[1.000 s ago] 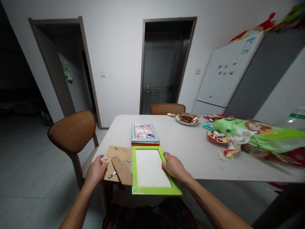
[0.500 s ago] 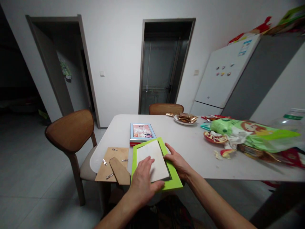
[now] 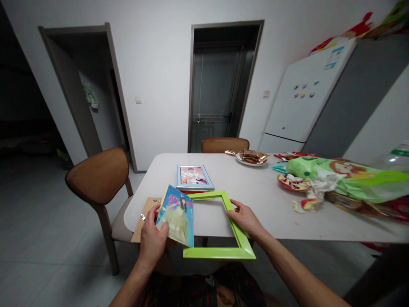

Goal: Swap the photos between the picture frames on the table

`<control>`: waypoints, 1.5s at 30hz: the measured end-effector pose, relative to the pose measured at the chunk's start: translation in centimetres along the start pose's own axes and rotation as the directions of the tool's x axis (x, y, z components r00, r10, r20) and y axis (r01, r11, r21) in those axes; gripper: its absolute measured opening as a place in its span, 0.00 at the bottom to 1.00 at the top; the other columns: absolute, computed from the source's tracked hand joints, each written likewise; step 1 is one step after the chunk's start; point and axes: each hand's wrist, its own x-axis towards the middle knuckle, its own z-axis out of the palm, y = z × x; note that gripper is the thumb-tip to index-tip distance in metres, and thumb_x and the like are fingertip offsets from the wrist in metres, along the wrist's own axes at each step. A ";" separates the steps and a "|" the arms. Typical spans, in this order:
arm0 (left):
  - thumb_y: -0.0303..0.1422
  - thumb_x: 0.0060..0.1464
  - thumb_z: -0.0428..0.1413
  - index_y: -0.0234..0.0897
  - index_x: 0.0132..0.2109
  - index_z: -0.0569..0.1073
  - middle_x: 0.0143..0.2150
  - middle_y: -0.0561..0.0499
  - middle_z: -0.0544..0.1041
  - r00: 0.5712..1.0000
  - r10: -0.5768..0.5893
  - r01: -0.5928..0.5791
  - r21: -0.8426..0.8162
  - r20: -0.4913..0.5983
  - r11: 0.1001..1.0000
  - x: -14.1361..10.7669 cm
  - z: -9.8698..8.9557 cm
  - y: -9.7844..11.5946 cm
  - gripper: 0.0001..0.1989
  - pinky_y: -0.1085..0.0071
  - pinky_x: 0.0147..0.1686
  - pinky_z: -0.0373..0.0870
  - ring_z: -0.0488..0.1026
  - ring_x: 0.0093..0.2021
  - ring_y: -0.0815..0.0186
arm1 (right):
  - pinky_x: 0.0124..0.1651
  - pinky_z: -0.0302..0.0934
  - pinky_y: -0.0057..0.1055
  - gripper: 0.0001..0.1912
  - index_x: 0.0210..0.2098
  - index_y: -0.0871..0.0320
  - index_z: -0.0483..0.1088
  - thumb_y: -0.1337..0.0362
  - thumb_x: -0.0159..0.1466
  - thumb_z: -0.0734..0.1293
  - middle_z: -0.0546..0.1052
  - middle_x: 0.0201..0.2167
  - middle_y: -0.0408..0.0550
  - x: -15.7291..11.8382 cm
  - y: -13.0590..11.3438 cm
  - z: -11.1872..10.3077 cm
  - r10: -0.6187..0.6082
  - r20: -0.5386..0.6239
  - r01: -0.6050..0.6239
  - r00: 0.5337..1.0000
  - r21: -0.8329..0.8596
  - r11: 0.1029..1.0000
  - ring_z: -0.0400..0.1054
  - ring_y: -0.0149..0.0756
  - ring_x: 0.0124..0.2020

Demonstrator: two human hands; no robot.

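My left hand (image 3: 153, 236) grips the left edge of a picture card (image 3: 177, 215), which shows a figure in a pale dress on blue. My right hand (image 3: 247, 218) holds the right side of a green frame (image 3: 238, 230), its opening bare so the table shows through. The card overlaps the frame's left side. Under and behind the card lies a brown backing board (image 3: 140, 230) with metal clips, partly covered. Beyond the frame, a light blue framed picture (image 3: 193, 177) rests on top of something red.
On the white table (image 3: 268, 213) stand a plate of wrapped snacks (image 3: 252, 157), an opened pomegranate (image 3: 294, 183) and a green plastic bag (image 3: 354, 175) at the right. Wooden chairs (image 3: 99, 179) stand left and behind.
The white insert is out of the green frame, and my left hand now holds a picture card to the left. The frame has turned over slightly toward the right, its opening now see-through.
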 end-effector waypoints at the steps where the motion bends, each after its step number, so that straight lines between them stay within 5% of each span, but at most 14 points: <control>1: 0.29 0.44 0.48 0.36 0.48 0.61 0.38 0.49 0.71 0.999 -0.027 0.026 0.033 0.019 0.999 -0.2 -0.1 -0.8 0.21 0.69 0.38 0.65 0.69 0.38 0.62 | 0.24 0.52 0.25 0.27 0.50 0.65 0.62 0.65 0.49 0.60 0.68 0.18 0.42 0.1 0.3 0.1 -0.011 -0.020 0.009 1.000 -0.083 0.997 0.62 0.30 0.20; 5: 0.31 0.46 0.48 0.37 0.49 0.61 0.34 0.51 0.72 0.990 -0.072 0.047 0.194 0.123 0.980 -1.0 -0.2 -2.6 0.20 0.70 0.33 0.65 0.70 0.34 0.63 | 0.32 0.55 0.27 0.24 0.47 0.65 0.65 0.64 0.52 0.58 0.74 0.27 0.50 0.2 1.0 0.4 -0.046 -0.056 0.027 0.997 -0.305 0.952 0.66 0.34 0.28; 10: 0.30 0.46 0.48 0.35 0.47 0.64 0.39 0.48 0.72 0.986 -0.002 -0.067 0.402 0.169 0.913 -1.5 0.0 -2.9 0.18 0.67 0.39 0.62 0.68 0.41 0.61 | 0.37 0.56 0.30 0.23 0.47 0.64 0.65 0.62 0.53 0.57 0.73 0.38 0.55 -0.1 1.2 1.0 -0.055 -0.067 0.020 0.996 -0.436 0.899 0.67 0.40 0.37; 17: 0.32 0.48 0.48 0.34 0.43 0.67 0.38 0.45 0.72 0.965 0.109 -0.228 0.558 0.238 0.798 -1.5 -0.2 -2.5 0.14 0.61 0.41 0.60 0.66 0.42 0.57 | 0.36 0.56 0.31 0.20 0.42 0.62 0.68 0.62 0.53 0.57 0.73 0.36 0.55 -0.2 1.5 1.1 -0.084 -0.058 0.044 0.995 -0.504 0.863 0.67 0.40 0.36; 20: 0.32 0.47 0.48 0.35 0.46 0.66 0.43 0.45 0.70 0.950 0.174 -0.290 0.524 0.260 0.801 -1.6 -0.1 -2.2 0.17 0.60 0.44 0.60 0.64 0.46 0.57 | 0.40 0.56 0.33 0.21 0.45 0.65 0.66 0.62 0.54 0.57 0.71 0.38 0.57 -0.4 0.8 1.1 -0.195 -0.116 0.115 0.974 -0.485 0.867 0.65 0.41 0.39; 23: 0.31 0.45 0.49 0.34 0.49 0.64 0.51 0.43 0.66 0.919 0.219 -0.357 0.458 0.328 0.814 -2.0 0.1 -1.9 0.21 0.59 0.50 0.56 0.60 0.51 0.57 | 0.43 0.56 0.31 0.21 0.45 0.65 0.66 0.64 0.54 0.58 0.70 0.39 0.55 -1.1 -0.7 2.0 -0.314 -0.133 0.257 0.940 -0.329 0.909 0.64 0.37 0.38; 25: 0.30 0.44 0.49 0.32 0.51 0.63 0.54 0.42 0.63 0.894 0.215 -0.384 0.425 0.394 0.820 -2.4 0.3 -1.7 0.23 0.58 0.53 0.53 0.58 0.54 0.57 | 0.39 0.58 0.29 0.20 0.45 0.64 0.66 0.64 0.53 0.58 0.72 0.35 0.52 -1.6 -2.0 3.2 -0.287 -0.050 0.279 0.957 -0.123 0.952 0.65 0.33 0.32; 29: 0.26 0.40 0.49 0.33 0.54 0.61 0.58 0.43 0.58 0.826 0.183 -0.432 0.392 0.532 0.812 -3.0 1.0 -1.2 0.28 0.56 0.56 0.49 0.52 0.58 0.56 | 0.25 0.56 0.25 0.25 0.50 0.66 0.61 0.66 0.52 0.58 0.71 0.21 0.44 -2.2 -3.8 6.4 -0.134 0.189 0.091 0.973 0.219 0.971 0.62 0.27 0.19; 32: 0.21 0.38 0.47 0.34 0.54 0.60 0.59 0.44 0.56 0.807 0.171 -0.456 0.413 0.565 0.788 -3.2 1.7 -1.0 0.31 0.56 0.56 0.49 0.50 0.59 0.57 | 0.18 0.49 0.22 0.29 0.51 0.67 0.59 0.71 0.49 0.57 0.63 0.13 0.35 -2.0 -4.5 8.0 -0.069 0.259 -0.040 0.963 0.393 0.919 0.55 0.24 0.14; 36: 0.18 0.38 0.44 0.33 0.54 0.60 0.58 0.43 0.59 0.819 0.247 -0.495 0.419 0.518 0.761 -3.0 2.5 -1.1 0.32 0.55 0.55 0.51 0.53 0.58 0.57 | 0.16 0.43 0.20 0.30 0.50 0.67 0.60 0.74 0.45 0.58 0.55 0.11 0.31 -1.8 -5.8 8.2 -0.099 0.198 -0.030 0.975 0.564 0.825 0.47 0.21 0.13; 41: 0.19 0.44 0.42 0.32 0.52 0.63 0.54 0.42 0.65 0.862 0.404 -0.481 0.239 0.307 0.844 -2.0 2.3 -1.2 0.26 0.59 0.53 0.57 0.60 0.55 0.60 | 0.19 0.50 0.20 0.31 0.52 0.62 0.56 0.70 0.47 0.61 0.59 0.15 0.32 -3.0 -9.4 7.1 -0.187 0.110 0.049 0.976 0.727 0.685 0.53 0.22 0.16; 45: 0.27 0.50 0.44 0.36 0.49 0.67 0.48 0.46 0.71 0.948 0.311 -0.307 -0.064 0.066 0.949 -0.5 1.1 0.0 0.18 0.65 0.49 0.62 0.67 0.49 0.62 | 0.24 0.58 0.24 0.23 0.48 0.61 0.59 0.61 0.53 0.61 0.68 0.25 0.41 -4.0 -11.2 6.0 -0.187 0.124 0.019 0.975 0.785 0.619 0.64 0.26 0.23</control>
